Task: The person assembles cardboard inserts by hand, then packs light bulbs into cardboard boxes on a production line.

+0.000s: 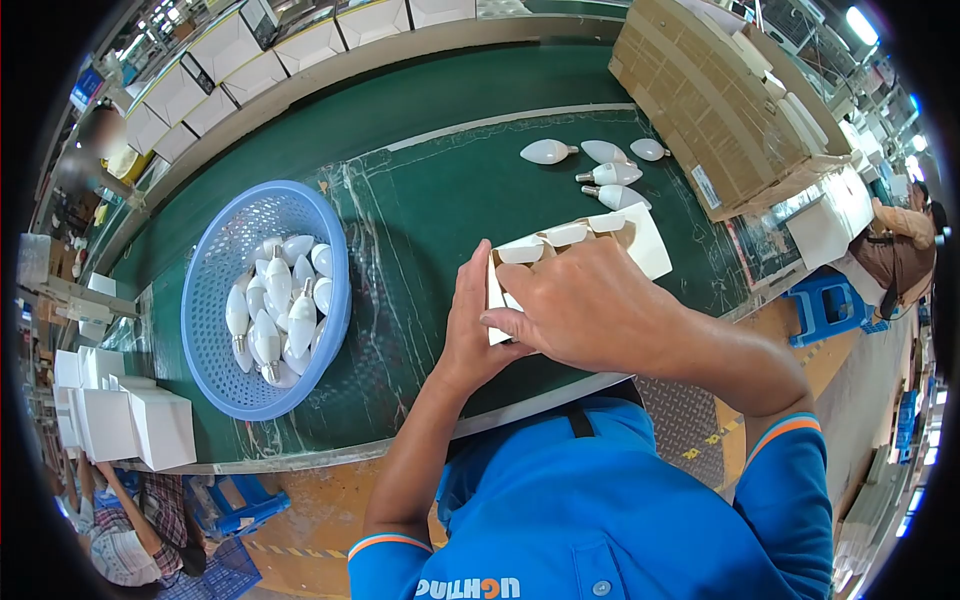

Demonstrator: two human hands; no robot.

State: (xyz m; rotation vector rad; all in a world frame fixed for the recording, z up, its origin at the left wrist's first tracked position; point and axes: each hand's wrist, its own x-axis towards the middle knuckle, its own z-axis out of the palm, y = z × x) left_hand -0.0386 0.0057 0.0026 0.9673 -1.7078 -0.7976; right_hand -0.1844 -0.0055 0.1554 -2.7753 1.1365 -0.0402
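Observation:
A small white carton (648, 240) with its flaps up and dividers inside stands on the green table close to my body. My left hand (470, 325) grips its left side, thumb and fingers around the wall. My right hand (590, 300) is over the carton with its fingers curled down at the opening; whatever they pinch is hidden beneath the hand. Beyond the carton lie several loose candle-shaped bulbs (546, 152), white with short metal bases. To the left, a blue plastic basket (207, 352) holds many more white bulbs (279, 283).
A large brown cardboard box (720, 110) with white cartons inside stands at the back right. White cartons (160, 425) are stacked on the table's left end. White boxes (225, 45) line a ledge behind. People sit at both sides near blue stools (828, 305).

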